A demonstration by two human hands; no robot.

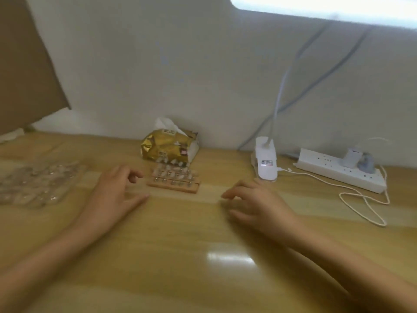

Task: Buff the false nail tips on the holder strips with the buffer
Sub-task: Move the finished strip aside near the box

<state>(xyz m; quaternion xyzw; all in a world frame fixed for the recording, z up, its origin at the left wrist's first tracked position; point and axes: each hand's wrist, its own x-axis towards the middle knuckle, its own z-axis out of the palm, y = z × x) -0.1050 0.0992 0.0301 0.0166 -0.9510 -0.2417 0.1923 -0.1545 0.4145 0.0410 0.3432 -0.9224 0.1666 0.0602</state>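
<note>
1. Starting at the left hand (115,190): palm down on the wooden table (180,256), thumb stretched out to the right, fingers loosely curled, holding nothing.
2. Over to the right hand (255,204): also low on the table, fingers loosely bent and pointing left, gripping nothing.
3. Between the 2 hands, nearer the left one: the holder strips (173,182), a small wood-coloured stack lying flat, rows of pale false nail tips (173,173) standing on top. Curled left fingers just beside the stack's left end; contact too blurred to call.
4. Right behind the strips, close to the wall: a gold tissue pack (169,145), white tissue poking out of the top.
5. Far left on the table: a clear plastic tray (33,184), blurred, contents hard to read.
6. Out past the right hand: a white device (266,161) with a label, then a white power strip (338,171) with a plug in it, and a thin white cable (363,199) looping across the table.
</note>
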